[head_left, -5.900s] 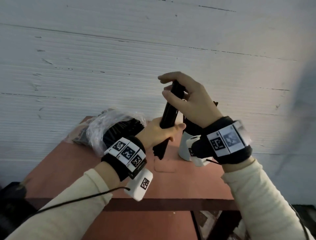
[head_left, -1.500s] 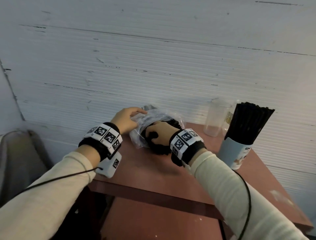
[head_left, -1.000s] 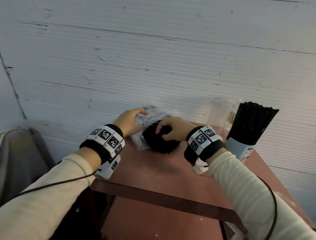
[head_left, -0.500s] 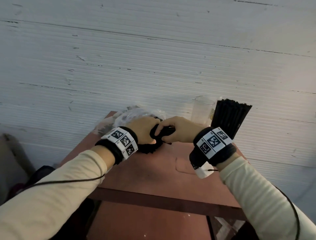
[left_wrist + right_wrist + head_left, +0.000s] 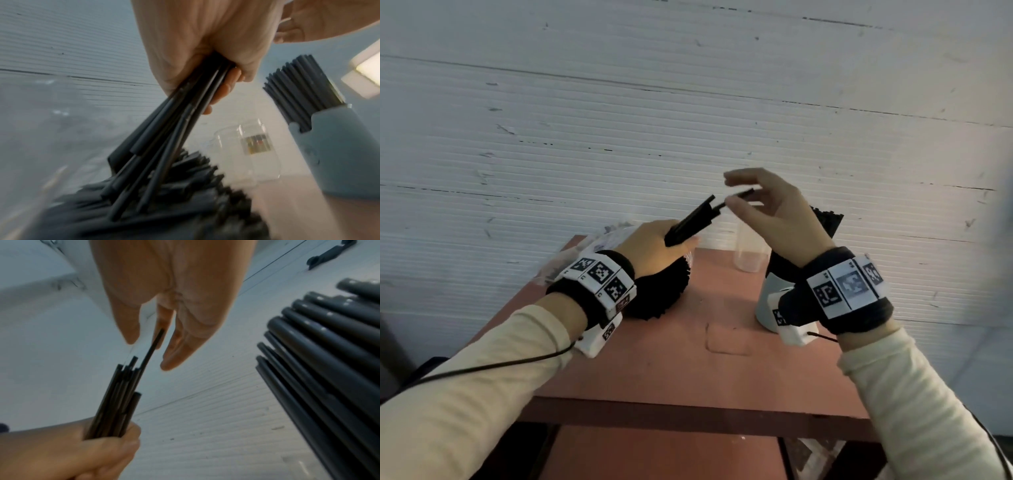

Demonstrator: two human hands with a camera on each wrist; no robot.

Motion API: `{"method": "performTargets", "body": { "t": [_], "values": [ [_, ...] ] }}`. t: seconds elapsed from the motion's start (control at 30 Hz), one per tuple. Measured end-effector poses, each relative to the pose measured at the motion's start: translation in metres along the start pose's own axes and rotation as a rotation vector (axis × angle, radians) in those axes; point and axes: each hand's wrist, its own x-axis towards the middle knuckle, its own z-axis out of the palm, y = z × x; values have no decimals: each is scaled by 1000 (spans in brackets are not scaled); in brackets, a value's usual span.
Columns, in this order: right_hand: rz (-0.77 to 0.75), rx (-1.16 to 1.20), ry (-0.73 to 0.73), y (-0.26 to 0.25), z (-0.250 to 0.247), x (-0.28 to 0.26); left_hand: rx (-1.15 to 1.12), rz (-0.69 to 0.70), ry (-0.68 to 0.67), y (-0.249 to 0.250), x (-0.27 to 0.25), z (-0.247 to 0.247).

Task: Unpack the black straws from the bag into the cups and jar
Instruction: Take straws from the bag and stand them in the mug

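Note:
My left hand (image 5: 674,240) grips a small bunch of black straws (image 5: 693,219) by its lower part and holds it tilted up to the right, above the clear plastic bag (image 5: 599,243). More straws (image 5: 661,294) lie in the bag's mouth on the table. My right hand (image 5: 736,192) hovers at the bunch's upper ends with fingers fairly straight. In the right wrist view one longer straw (image 5: 152,344) touches a finger (image 5: 162,324), while the thumb stays apart. A white cup (image 5: 768,301) packed with straws (image 5: 825,221) stands behind my right wrist. An empty clear cup (image 5: 750,253) stands by the wall.
The red table (image 5: 688,359) is small, with its front edge close to me and a white ribbed wall (image 5: 688,102) right behind it. Dark things sit on the floor at the lower left (image 5: 400,370).
Both hands have risen from the bag. My left hand has pulled a bunch of straws up out of it, and my right hand has moved from the bag's mouth to the bunch's upper ends.

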Motion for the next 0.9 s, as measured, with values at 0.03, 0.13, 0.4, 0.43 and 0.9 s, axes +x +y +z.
{"method": "performTargets", "body": {
  "t": [0.03,0.13,0.4,0.43,0.9],
  "values": [
    [-38,28,62,-5,1,3,-82,22,25,7,2,-1],
    [-150,98,164,-23,6,12,-303,71,24,30,6,1],
    [45,-340,-217,-21,22,3,-786,-4,-232,43,-7,42],
    [34,-379,-238,-14,26,-1,-805,-10,-248,41,-9,46],
    [-115,-346,-57,5,27,-8,-678,-76,-527,25,-9,64]
  ]
}}
